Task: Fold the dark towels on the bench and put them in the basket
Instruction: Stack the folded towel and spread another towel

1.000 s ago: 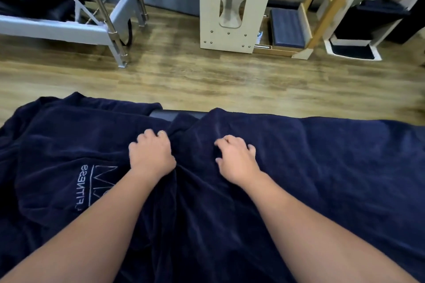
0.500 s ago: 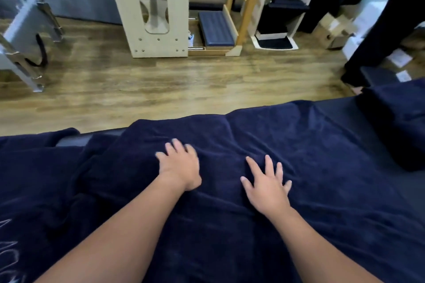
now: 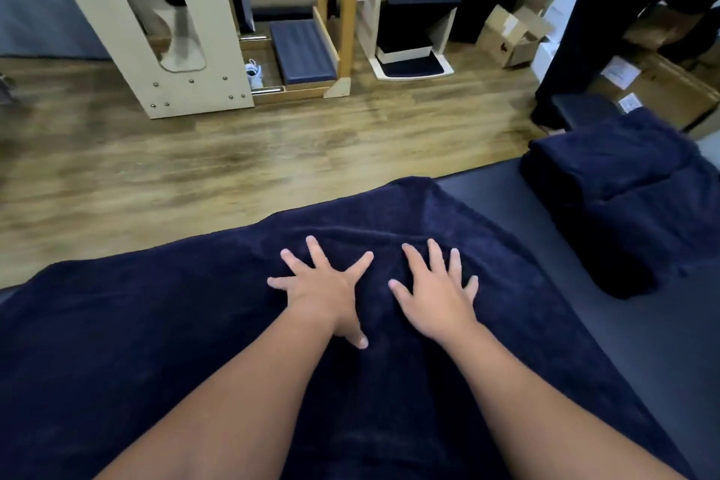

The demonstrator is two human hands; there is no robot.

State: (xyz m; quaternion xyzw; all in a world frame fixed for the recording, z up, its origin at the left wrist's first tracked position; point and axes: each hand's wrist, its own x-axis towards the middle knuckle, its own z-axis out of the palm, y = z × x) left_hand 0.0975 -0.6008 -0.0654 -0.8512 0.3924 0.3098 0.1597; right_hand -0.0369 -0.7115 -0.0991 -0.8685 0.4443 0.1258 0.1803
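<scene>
Head view: both hands flat on a navy towel (image 3: 195, 323) spread across the dark surface (image 3: 643, 343).

Left hand (image 3: 323, 292) and right hand (image 3: 436, 296) press down side by side, each grip spread wide. Folded navy towels (image 3: 623, 183) sit stacked at far right.

Left hand (image 3: 319, 290) flat, fingers splayed, right hand (image 3: 438, 290) likewise
</scene>
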